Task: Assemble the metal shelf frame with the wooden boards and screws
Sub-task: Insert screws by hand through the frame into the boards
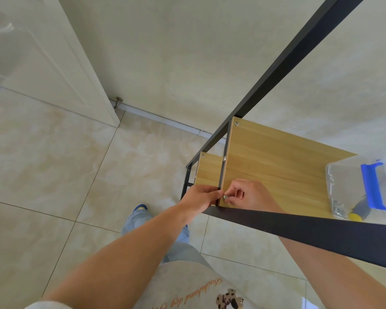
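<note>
The right hand (246, 194) is pinching a small silver screw (225, 197) with its fingers curled around it, at the near corner of the big wooden board (276, 170). The left hand (200, 198) is gripping the black metal frame (299, 226) right beside that corner, fingers wrapped on the thin bar. Two more screws are sitting in the board's left edge. A smaller wooden board (207, 172) is sitting lower down. A clear plastic box (343, 181) with a blue handle is resting on the big board, well apart from the hands.
</note>
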